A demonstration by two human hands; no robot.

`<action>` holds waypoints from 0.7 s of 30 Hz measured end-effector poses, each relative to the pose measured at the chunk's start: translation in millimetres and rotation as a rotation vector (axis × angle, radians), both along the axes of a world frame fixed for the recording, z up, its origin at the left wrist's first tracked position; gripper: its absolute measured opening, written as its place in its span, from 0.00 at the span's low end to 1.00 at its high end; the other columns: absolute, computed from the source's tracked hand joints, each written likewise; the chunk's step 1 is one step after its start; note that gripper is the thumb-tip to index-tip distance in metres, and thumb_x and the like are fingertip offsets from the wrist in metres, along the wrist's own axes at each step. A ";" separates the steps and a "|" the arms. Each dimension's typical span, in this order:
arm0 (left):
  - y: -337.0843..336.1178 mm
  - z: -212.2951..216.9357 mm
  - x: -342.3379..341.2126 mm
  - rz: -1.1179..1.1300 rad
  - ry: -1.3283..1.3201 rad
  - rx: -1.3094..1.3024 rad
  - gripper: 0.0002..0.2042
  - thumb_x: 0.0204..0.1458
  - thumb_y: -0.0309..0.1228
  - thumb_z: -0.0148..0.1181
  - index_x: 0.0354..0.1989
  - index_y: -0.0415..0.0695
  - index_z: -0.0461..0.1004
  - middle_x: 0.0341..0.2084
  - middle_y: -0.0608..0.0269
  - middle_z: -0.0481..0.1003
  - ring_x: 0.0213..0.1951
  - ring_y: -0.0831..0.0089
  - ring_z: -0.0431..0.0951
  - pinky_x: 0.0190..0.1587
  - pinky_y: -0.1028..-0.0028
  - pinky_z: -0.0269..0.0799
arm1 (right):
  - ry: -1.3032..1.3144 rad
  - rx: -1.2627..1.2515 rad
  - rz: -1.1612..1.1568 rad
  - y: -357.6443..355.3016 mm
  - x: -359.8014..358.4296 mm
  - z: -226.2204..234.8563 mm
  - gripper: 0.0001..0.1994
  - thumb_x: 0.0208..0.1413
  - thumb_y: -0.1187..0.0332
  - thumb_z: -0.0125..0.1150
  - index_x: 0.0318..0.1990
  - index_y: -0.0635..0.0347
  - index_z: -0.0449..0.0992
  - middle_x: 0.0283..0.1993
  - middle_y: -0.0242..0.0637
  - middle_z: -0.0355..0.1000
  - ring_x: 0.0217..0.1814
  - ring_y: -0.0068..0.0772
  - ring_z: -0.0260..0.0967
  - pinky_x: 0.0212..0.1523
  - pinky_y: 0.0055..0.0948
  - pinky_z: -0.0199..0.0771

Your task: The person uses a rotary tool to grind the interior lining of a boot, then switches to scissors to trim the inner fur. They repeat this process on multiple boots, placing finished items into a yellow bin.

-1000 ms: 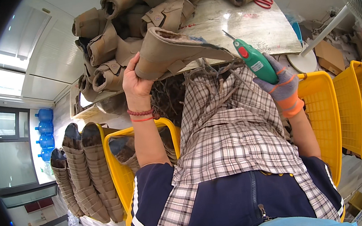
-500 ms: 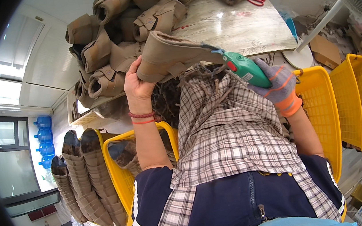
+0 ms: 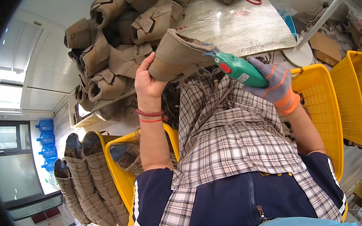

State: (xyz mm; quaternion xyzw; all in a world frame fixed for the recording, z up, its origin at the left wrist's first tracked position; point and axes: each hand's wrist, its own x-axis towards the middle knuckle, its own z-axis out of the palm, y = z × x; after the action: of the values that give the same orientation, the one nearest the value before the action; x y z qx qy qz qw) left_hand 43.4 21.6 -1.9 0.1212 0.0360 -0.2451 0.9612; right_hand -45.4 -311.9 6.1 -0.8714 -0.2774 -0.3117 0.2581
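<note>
The desk [image 3: 252, 29] is partly hidden by piled boot uppers [image 3: 153, 23], the farthest cut off at the top. By its near edge, a smooth tan boot upper [image 3: 172, 55] with brown fleecy lining is clamped in the left hand [image 3: 148, 83], some fingers lost underneath. The gloved right hand [image 3: 274, 84] has its fingers wrapped round a green power tool [image 3: 243, 71], whose tip blurs into the upper's bluish edge.

The left hand [image 3: 147, 83] has shifted right with the tan boot upper [image 3: 173, 56], whose right end now meets the green handheld power tool [image 3: 243, 71]
</note>
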 end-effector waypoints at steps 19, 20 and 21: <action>-53.7 -0.6 -24.1 0.401 -0.622 0.428 0.24 0.51 0.16 0.49 0.58 0.44 0.61 0.55 0.60 0.66 0.57 0.63 0.64 0.60 0.58 0.59 | 0.256 0.292 -0.056 23.0 4.1 -4.6 0.34 0.32 0.52 0.73 0.50 0.58 0.72 0.30 0.43 0.75 0.24 0.39 0.72 0.28 0.30 0.72; -55.3 -1.2 -24.2 0.394 -0.650 0.430 0.22 0.52 0.17 0.52 0.57 0.42 0.63 0.53 0.60 0.67 0.55 0.65 0.67 0.58 0.63 0.63 | 0.257 0.316 -0.044 24.1 4.6 -4.8 0.34 0.33 0.52 0.73 0.50 0.58 0.72 0.31 0.43 0.75 0.24 0.40 0.72 0.29 0.30 0.73; -56.7 -3.6 -24.1 0.403 -0.687 0.453 0.22 0.52 0.18 0.52 0.57 0.42 0.63 0.54 0.59 0.67 0.55 0.65 0.67 0.58 0.64 0.63 | 0.258 0.340 -0.032 25.3 5.1 -5.0 0.34 0.33 0.53 0.73 0.50 0.58 0.72 0.31 0.43 0.75 0.25 0.41 0.72 0.29 0.30 0.73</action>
State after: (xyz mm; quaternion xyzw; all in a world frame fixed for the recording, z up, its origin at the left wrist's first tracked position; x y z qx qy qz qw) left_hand 19.3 -35.2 -5.5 0.3930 -0.2094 0.0155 0.8953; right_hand -40.3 -286.6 1.1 -0.8524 -0.1715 -0.2438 0.4297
